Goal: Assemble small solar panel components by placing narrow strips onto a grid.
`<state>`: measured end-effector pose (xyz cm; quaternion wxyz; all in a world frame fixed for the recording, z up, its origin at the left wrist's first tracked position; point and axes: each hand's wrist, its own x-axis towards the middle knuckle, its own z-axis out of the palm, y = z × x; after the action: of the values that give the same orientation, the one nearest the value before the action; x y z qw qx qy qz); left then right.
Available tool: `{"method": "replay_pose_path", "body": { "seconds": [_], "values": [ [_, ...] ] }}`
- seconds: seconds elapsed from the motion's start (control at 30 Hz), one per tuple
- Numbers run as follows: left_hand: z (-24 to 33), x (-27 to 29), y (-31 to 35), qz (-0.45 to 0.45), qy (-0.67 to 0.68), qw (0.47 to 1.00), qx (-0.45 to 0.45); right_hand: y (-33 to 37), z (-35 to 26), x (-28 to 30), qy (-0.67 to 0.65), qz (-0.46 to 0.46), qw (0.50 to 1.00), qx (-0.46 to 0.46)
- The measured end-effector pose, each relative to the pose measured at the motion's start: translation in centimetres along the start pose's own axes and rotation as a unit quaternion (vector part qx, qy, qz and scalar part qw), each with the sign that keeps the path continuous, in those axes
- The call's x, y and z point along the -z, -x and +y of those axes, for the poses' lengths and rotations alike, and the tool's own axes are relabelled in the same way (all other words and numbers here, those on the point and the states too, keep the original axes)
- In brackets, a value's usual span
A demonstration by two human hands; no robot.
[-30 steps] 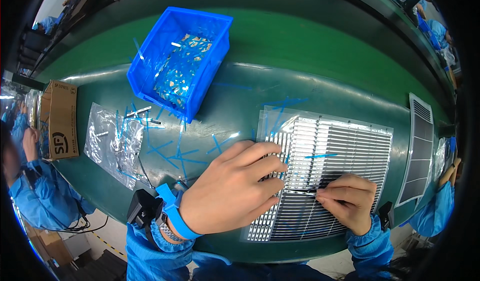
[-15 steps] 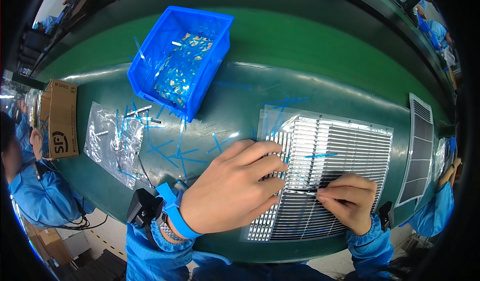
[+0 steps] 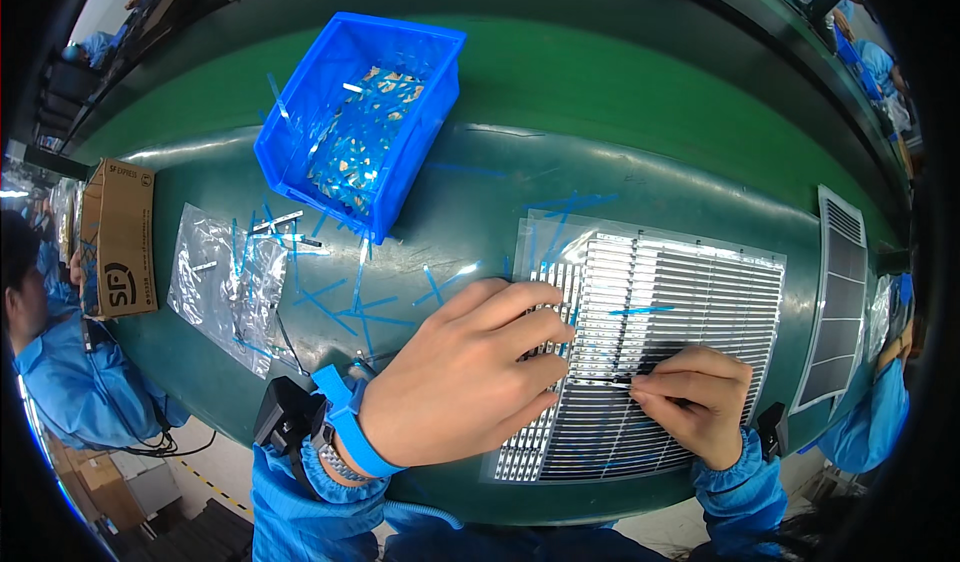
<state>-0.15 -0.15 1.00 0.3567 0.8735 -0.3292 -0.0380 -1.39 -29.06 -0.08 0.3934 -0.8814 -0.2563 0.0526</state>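
Observation:
A flat sheet (image 3: 715, 297) with rows of narrow dark and silver strips lies on the table in front of me. My left hand (image 3: 465, 377) rests over its left part, fingers a little bent and apart, fingertips down on the rows. It holds nothing that I can see, though its underside is hidden. My right hand (image 3: 705, 402) is closed in a pinch at the middle of the sheet. Between its thumb and fingers is the end of a thin strip (image 3: 600, 382), which runs left toward my left fingertips. A short blue tape piece (image 3: 645, 311) lies across the upper rows.
Beyond my left hand stands a blue bin (image 3: 430, 157) holding small scraps. Loose blue tape pieces (image 3: 375, 314) and a clear plastic bag (image 3: 200, 307) lie at left, near a cardboard box (image 3: 130, 237). Another striped sheet (image 3: 835, 302) is at far right. A person (image 3: 85, 387) sits at left.
My right hand has shifted very slightly left with the strip. My left hand stays in place. At the far left the other person's head and arm have moved.

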Motion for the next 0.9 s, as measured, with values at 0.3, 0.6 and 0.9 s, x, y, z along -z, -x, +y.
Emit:
{"method": "replay_pose_path", "body": {
  "seconds": [0.3, 0.6, 0.9],
  "values": [
    [-0.21, -0.11, 0.05, 0.003, -0.001, 1.000, -0.003, -0.07, 0.10, -0.08, -0.002, -0.010, 1.000, -0.013],
    [-0.29, -0.17, -0.04, -0.004, -0.028, 0.999, -0.029, -0.12, -0.14, -0.13, -0.016, -0.004, 0.999, -0.031],
    [0.49, -0.39, -0.11, -0.012, -0.057, 0.998, -0.036, -0.38, -0.02, -0.17, -0.022, 0.000, 1.000, 0.002]
  ]
}}
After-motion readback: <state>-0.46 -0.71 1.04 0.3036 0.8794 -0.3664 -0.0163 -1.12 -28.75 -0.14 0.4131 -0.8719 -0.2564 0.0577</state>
